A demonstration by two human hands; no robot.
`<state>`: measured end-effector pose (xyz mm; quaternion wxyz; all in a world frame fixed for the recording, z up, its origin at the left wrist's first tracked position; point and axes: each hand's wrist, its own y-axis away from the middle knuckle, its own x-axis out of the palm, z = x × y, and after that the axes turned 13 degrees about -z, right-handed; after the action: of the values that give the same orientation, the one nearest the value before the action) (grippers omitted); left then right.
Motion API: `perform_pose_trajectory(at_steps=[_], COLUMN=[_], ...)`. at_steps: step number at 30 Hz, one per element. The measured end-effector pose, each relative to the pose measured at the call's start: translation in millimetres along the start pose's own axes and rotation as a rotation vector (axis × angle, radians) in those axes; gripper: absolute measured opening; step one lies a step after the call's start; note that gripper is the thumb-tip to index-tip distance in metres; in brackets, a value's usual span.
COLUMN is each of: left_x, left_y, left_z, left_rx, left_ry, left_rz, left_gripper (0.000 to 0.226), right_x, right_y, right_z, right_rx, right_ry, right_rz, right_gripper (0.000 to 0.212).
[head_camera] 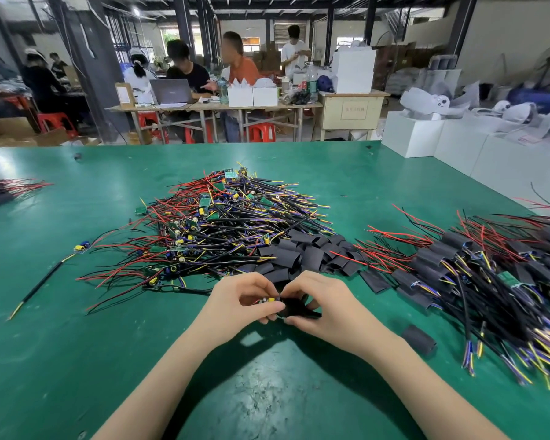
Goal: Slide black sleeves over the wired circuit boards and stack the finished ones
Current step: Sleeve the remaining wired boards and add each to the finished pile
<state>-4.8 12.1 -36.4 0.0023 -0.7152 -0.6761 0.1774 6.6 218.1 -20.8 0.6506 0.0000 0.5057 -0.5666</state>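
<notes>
Green table (77, 344): beside the unsleeved pile (223, 227), left hand (238, 300) pinches a circuit board (267, 300), right hand (318, 308) holds its black sleeve (294, 308); finished stack (489, 274) already large.

Landmark: pile of bare wired boards (223, 227) at mid-table. Green mat (77, 360) lies open on the near-left of it, broken only by one stray board with cable (50, 274) just left of the pile. Far-left of it, a small bundle (7, 190) sits at the table edge. Right of the pile, loose black sleeves (308, 254) touch it; further right, the stack of sleeved boards (489, 281) blocks passage. One lone sleeve (419, 339) lies near-right. White boxes (458, 147) wall the far-right edge.
</notes>
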Motion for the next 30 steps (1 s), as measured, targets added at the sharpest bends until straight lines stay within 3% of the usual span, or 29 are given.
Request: perform_pose_trajectory(at_steps=[10, 16, 30], left_x=[-4.1, -3.8, -2.8], left_y=[-0.6, 0.0, 0.3], left_z=[0.4, -4.5, -8.0], left_rx=[-0.11, 0.073, -0.188], left_ry=[0.092, -0.062, 0.185], left_rz=[-0.003, 0.017, -0.075], left_gripper=[0.015, 0.025, 0.015], right_x=[-1.6, -0.3, 0.7], right_y=[0.3, 1.3, 1.2], right_z=[1.6, 2.5, 6.6], right_rx=[0.029, 0.04, 0.024], right_ry=[-0.005, 0.005, -0.041], right_rz=[-0.064, -0.05, -0.173], right_gripper=[0.023, 0.026, 0.024])
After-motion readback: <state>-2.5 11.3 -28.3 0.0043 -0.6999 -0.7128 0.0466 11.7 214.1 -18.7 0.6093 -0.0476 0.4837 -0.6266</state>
